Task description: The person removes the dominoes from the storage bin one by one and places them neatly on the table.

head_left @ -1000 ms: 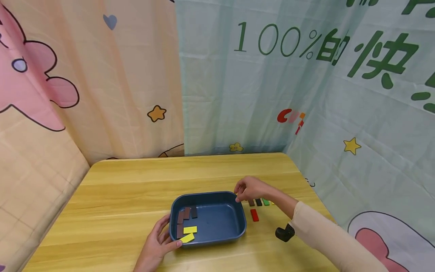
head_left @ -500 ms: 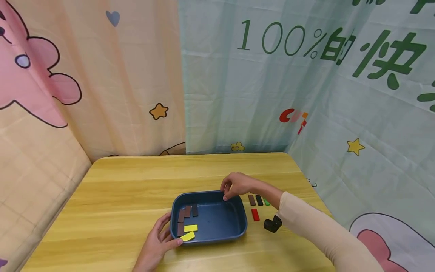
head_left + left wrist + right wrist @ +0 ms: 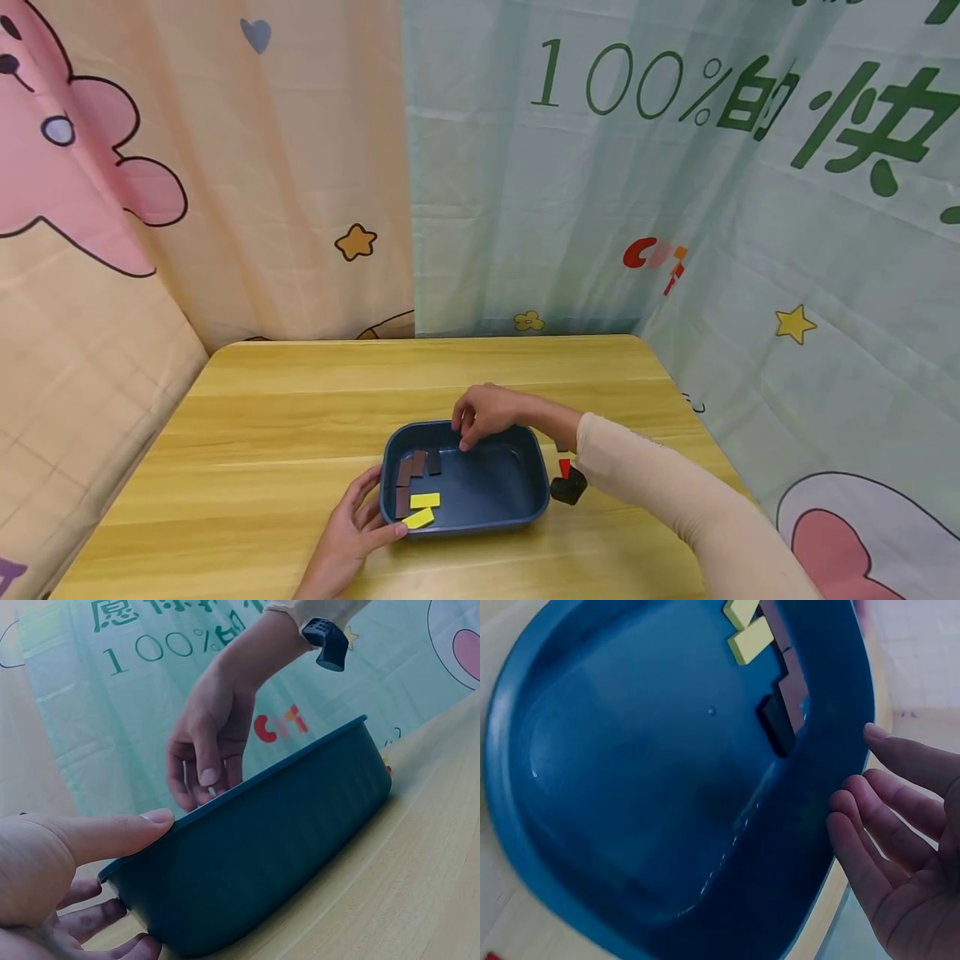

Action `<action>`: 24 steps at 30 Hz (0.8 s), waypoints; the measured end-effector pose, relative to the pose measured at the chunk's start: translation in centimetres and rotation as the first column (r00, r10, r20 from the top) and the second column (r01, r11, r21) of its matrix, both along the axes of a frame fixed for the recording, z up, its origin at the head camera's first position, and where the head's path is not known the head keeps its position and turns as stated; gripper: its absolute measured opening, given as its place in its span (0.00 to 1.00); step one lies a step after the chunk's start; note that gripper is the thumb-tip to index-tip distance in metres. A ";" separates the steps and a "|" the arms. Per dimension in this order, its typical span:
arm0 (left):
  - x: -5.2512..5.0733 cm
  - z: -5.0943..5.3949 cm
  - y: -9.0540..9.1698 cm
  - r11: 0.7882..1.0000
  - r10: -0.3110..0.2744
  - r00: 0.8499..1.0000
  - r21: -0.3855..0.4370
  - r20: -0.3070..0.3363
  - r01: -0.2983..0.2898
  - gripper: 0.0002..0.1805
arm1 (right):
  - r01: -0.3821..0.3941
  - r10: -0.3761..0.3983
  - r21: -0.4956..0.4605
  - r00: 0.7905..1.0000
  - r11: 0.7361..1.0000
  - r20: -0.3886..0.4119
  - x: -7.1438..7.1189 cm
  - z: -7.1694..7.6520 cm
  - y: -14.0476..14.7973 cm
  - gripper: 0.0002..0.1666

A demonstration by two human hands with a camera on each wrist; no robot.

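Note:
A dark blue plastic box (image 3: pixel 491 496) stands on the table. My left hand (image 3: pixel 347 529) grips its near left corner, thumb on the rim and fingers against the outside wall. Inside, along the left end, lie two yellow tiles (image 3: pixel 424 500), several brown tiles (image 3: pixel 402 500) and a black tile (image 3: pixel 434 462). Above the box's far rim hangs my right hand (image 3: pixel 486 412), its fingers loosely bent. In the right wrist view the thumb and fingertips (image 3: pixel 876 730) are apart, and no object shows between them.
Right of the box lies a red tile (image 3: pixel 564 467), partly hidden by the black wrist device (image 3: pixel 568 487). A brown tile (image 3: pixel 562 447) shows by the right forearm, which covers that area. Printed curtains (image 3: pixel 480 208) hang behind the wooden table (image 3: pixel 285 417).
My right hand has moved left from the box's far right corner to above the middle of the far rim. The forearm now covers tiles at the right. The left hand keeps its grip.

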State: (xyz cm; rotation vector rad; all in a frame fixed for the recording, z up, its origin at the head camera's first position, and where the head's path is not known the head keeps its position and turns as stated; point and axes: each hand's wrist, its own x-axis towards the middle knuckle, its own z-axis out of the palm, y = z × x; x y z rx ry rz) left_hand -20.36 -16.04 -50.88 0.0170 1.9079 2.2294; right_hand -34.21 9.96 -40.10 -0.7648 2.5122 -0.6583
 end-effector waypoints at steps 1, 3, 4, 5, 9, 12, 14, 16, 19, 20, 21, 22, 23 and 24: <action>0.0 0.0 0.0 1.000 0.000 1.000 0.005 0.000 0.000 0.49 | -0.011 0.011 0.001 1.000 1.000 0.000 0.0 0.0 -0.3 0.15; 0.0 0.1 0.0 1.000 0.001 1.000 0.003 0.000 -0.001 0.49 | -0.035 0.035 -0.004 0.999 0.999 0.002 -0.1 -0.1 -1.1 0.16; 0.1 0.1 -0.1 1.000 0.003 1.000 0.000 0.001 -0.003 0.49 | -0.044 0.044 -0.011 0.999 0.999 0.008 -0.1 -0.2 -1.4 0.16; 0.1 0.1 -0.1 1.000 0.005 1.000 -0.003 0.000 -0.005 0.49 | -0.055 0.055 -0.015 0.998 0.998 0.013 -0.1 -0.4 -1.8 0.16; 0.2 0.0 -0.4 1.000 0.010 1.000 -0.028 -0.003 -0.010 0.50 | -0.092 0.092 -0.020 0.995 0.996 0.032 0.0 -1.1 -3.3 0.16; 0.1 -0.1 -0.4 1.000 0.006 1.000 -0.022 -0.004 -0.006 0.50 | -0.115 0.115 -0.003 0.993 0.993 0.036 0.1 -1.7 -4.2 0.15; 0.1 -0.2 -0.4 1.000 -0.001 1.000 -0.008 -0.005 0.001 0.50 | -0.132 0.131 0.017 0.991 0.991 0.030 0.2 -2.0 -4.7 0.15; 0.0 -0.2 -0.4 1.000 -0.010 1.000 0.008 -0.006 0.010 0.49 | -0.152 0.151 0.038 0.988 0.988 0.027 0.4 -2.4 -5.1 0.15; -0.1 -0.2 -0.2 0.999 -0.022 1.000 0.036 -0.006 0.022 0.49 | -0.190 0.188 0.068 0.982 0.979 0.026 0.5 -2.9 -5.5 0.14; -0.1 -0.3 -0.2 0.999 -0.025 1.000 0.048 -0.005 0.025 0.49 | -0.201 0.199 0.069 0.980 0.977 0.028 0.6 -3.1 -5.6 0.13; -0.1 -0.2 -0.2 0.998 -0.026 1.000 0.056 -0.004 0.027 0.49 | -0.213 0.212 0.069 0.977 0.975 0.031 0.6 -3.3 -5.7 0.13; -0.1 -0.3 -0.2 0.998 -0.026 1.000 0.064 -0.003 0.026 0.49 | -0.226 0.224 0.069 0.974 0.972 0.034 0.6 -3.5 -5.8 0.13; -0.1 -0.2 -0.2 0.997 -0.026 1.000 0.069 -0.003 0.026 0.49 | -0.239 0.237 0.072 0.971 0.968 0.035 0.6 -3.7 -6.0 0.12; 0.0 -0.2 -0.2 0.997 -0.025 1.000 0.069 -0.006 0.025 0.49 | -0.249 0.247 0.073 0.968 0.966 0.036 0.6 -3.9 -6.1 0.12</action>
